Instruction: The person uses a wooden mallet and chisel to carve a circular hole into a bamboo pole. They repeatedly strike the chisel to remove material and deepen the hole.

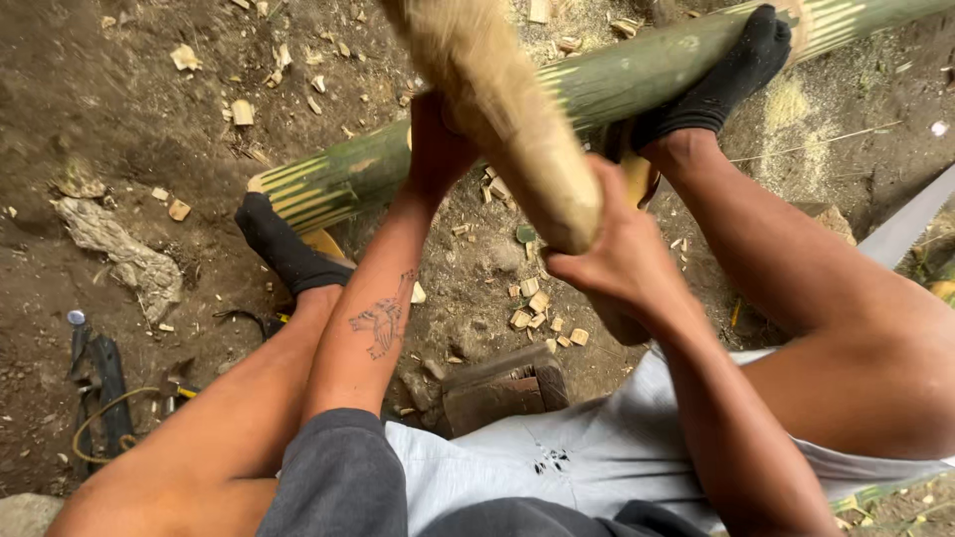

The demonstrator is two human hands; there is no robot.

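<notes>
Both hands grip the pale tapered wooden club (517, 119), right hand (622, 264) wrapped low, left hand (438, 149) higher behind. Beyond them, black-socked feet (726, 75) pin the long green striped bamboo pole (637, 75), seemingly steadying it

Green, pale-striped bamboo pole (637, 75); black socks (284, 249)

Outdoor spot, no walls or furniture. Ground: bare dark-brown packed dirt (139, 80), uneven. Pale wood chips (542, 308) scattered across it, thickest at centre and toward 12 o'clock. Dirty crumpled rag (124, 254) at 9 o'clock. Dark strap with yellowish cord (99, 408) at 8 o'clock (details hard to make out). Worn wooden block (497, 393) on dirt just below centre. Sawdust patch (791, 104) at 2 o'clock. Light: soft, even daylight, no hard shadows.
</notes>
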